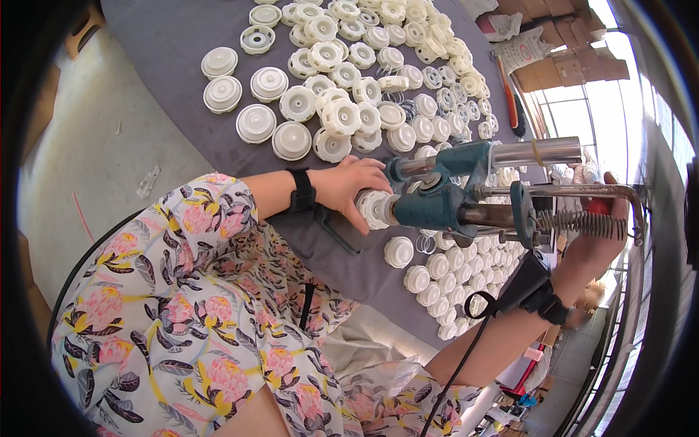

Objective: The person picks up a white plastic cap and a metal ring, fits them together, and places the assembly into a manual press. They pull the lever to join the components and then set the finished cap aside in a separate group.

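Note:
A teal hand press (433,206) with steel shafts and a coil spring (582,224) reaches across the right half of the head view. At its ram end is a round white plastic cap (372,210). My left hand (348,186) is closed around this cap, thumb and fingers on opposite sides. The ram end touches the cap or nearly so; I cannot tell which. My right hand (606,231) grips the red knob (598,206) near the bent end of the press lever (568,191). Part of the knob is hidden by the fingers.
Many white caps and rings (341,116) cover the grey tablecloth (182,65) beyond my left hand. Small metal springs (425,244) lie among them, and rows of smaller caps (466,273) sit beside the press. Cardboard boxes (571,69) are stacked farther off.

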### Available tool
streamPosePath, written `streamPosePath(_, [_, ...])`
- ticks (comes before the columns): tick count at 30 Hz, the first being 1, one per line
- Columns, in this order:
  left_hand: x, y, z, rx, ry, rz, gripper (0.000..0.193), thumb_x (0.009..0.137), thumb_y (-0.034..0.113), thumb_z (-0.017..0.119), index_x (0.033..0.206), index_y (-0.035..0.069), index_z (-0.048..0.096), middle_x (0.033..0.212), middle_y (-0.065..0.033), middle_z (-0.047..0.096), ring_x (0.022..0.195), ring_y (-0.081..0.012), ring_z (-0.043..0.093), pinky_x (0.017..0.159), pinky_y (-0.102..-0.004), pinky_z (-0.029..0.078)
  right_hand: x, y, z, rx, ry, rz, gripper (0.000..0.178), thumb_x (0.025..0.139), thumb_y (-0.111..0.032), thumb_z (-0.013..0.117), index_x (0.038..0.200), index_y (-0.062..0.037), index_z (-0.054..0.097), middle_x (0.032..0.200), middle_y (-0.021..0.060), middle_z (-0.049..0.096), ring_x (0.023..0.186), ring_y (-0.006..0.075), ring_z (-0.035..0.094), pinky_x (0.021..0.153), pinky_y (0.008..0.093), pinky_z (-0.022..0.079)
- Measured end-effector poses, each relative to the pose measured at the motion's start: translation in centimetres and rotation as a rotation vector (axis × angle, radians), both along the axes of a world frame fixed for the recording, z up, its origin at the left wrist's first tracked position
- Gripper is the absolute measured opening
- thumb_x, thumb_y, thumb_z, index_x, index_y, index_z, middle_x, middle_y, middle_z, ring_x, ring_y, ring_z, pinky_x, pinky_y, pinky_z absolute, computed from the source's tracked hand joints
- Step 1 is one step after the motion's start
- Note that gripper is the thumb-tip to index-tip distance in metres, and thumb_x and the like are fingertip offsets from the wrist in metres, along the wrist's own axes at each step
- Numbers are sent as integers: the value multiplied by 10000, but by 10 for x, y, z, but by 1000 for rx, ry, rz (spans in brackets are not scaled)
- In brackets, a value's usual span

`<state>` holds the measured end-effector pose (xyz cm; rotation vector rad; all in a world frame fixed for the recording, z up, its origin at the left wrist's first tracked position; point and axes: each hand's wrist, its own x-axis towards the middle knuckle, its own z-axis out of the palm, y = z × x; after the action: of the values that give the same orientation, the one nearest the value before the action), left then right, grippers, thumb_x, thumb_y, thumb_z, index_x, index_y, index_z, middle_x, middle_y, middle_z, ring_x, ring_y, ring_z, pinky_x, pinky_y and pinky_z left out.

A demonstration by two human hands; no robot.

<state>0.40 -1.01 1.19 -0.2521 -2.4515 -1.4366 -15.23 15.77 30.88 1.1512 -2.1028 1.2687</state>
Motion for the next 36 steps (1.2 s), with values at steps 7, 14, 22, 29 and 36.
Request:
streamPosePath(7, [-16, -11, 4, -59, -62, -226, 819, 495, 414, 847, 1201, 153, 525, 1271, -50, 470, 1314, -312, 212, 1001, -466, 169, 6, 8, 1, -323, -223, -148, 262, 853, -155, 560, 1026, 38, 601, 852, 88, 595, 722, 134, 567, 647, 237, 479])
streamPosePath(14, [-18, -9, 1, -27, -43, -235, 820, 505, 431, 835, 1210, 144, 531, 1281, -44, 481, 1315, -324, 201, 1014, -493, 151, 157, 71, -66, -496, -247, 704, 300, 963, -240, 302, 730, -99, 428, 492, -21, 365, 480, 110, 393, 444, 206, 318])
streamPosePath(22, [-16, -12, 4, -106, -108, -218, 802, 536, 386, 838, 1227, 163, 499, 1302, -41, 447, 1322, -317, 200, 1035, -467, 144, 222, 100, -207, -53, -125, 246, 390, 904, -114, 404, 1270, 1, 333, 790, 72, 581, 773, 219, 545, 688, 352, 460])
streamPosePath(29, [3, 26, -12, -59, 27, 121, 845, 534, 460, 809, 1208, 86, 464, 1214, -101, 489, 1306, -308, 261, 1032, -474, 168, 226, 84, -204, 18, -476, -105, 626, 881, -114, 446, 1378, 34, 94, 1251, 194, 463, 1068, 298, 537, 866, 383, 449])
streamPosePath(36, [-1, 20, -13, -99, -15, 78, 769, 570, 423, 794, 1189, 105, 467, 1241, -76, 481, 1344, -299, 197, 1056, -536, 94, 200, 97, -159, -43, -1735, 115, 338, 882, -137, 477, 1165, 46, 450, 737, 97, 579, 708, 191, 572, 655, 314, 476])
